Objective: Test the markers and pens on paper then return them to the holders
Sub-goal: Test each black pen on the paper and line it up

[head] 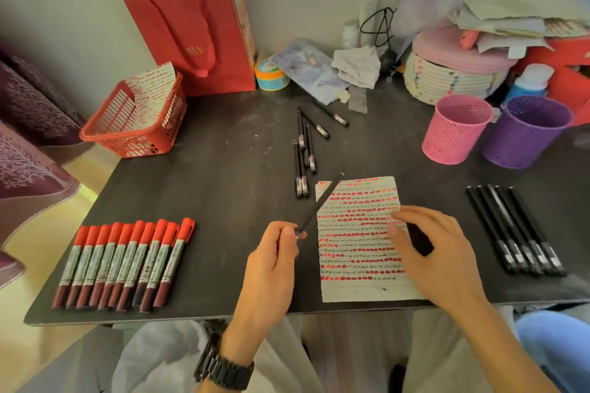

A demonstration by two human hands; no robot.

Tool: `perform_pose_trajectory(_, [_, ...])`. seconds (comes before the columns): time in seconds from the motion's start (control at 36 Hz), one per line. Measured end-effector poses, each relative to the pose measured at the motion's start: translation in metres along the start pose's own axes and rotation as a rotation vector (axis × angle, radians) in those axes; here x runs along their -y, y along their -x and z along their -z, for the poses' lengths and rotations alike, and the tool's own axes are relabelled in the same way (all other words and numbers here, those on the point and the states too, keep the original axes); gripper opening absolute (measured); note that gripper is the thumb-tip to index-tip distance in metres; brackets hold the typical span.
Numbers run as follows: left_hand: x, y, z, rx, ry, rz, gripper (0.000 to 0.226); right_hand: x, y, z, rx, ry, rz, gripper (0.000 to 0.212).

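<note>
My left hand pinches a thin black pen by its lower end; the pen slants up and right over the top left corner of the test paper, which is covered with rows of red marks. My right hand rests with relaxed fingers on the right side of that paper. Several red-capped markers lie in a row at the left front. Several black pens lie loose in the middle, and another row of black pens lies at the right. A pink holder and a purple holder stand at the back right.
A red mesh basket with a marked sheet stands at the back left, beside a red gift bag. A woven lidded basket, crumpled paper, a tape roll and other clutter line the back wall. The table's front edge is near my lap.
</note>
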State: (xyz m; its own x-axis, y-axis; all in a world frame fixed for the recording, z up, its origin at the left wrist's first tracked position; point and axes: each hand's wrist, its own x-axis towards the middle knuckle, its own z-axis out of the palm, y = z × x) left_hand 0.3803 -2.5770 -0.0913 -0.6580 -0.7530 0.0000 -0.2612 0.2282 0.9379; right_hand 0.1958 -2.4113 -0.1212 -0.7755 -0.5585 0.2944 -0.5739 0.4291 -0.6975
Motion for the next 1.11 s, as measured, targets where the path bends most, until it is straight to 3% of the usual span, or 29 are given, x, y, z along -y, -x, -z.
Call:
perform_pose_trajectory(0.19, [-0.012,0.034,-0.012,0.157,0.073,-0.054,0.031,0.021,0.022,0.014,-0.120,-0.260,-0.051,0.025])
perform_pose_trajectory(0.31, [-0.009,0.048,-0.016,0.232,-0.028,-0.107,0.025,0.043,0.050,0.019,0.041,-0.601,-0.140,0.031])
perform_pose_trajectory(0.39, [-0.009,0.054,-0.019,0.314,-0.084,-0.132,0.027,0.055,0.069,0.017,0.151,-0.785,-0.257,0.016])
perform_pose_trajectory(0.44, [-0.009,0.056,-0.020,0.358,-0.143,-0.161,0.037,0.060,0.079,0.014,0.191,-0.793,-0.305,0.010])
perform_pose_trajectory(0.56, [-0.010,0.060,-0.023,0.400,-0.230,-0.242,0.033,0.067,0.091,0.013,0.232,-0.808,-0.343,0.016])
perform_pose_trajectory(0.72, [-0.009,0.062,-0.026,0.466,-0.320,-0.186,0.034,0.067,0.097,0.016,0.237,-0.782,-0.370,0.025])
perform_pose_trajectory(0.89, [-0.011,0.063,-0.028,0.519,-0.197,-0.126,0.038,0.065,0.096,0.023,0.277,-0.798,-0.330,0.013])
perform_pose_trajectory(1.0, [-0.011,0.063,-0.028,0.508,-0.119,-0.089,0.062,0.062,0.092,0.029,0.308,-0.801,-0.278,0.010])
perform_pose_trajectory(1.11, [-0.008,0.063,-0.030,0.480,-0.055,-0.050,0.064,0.061,0.085,0.035,0.347,-0.793,-0.201,0.012])
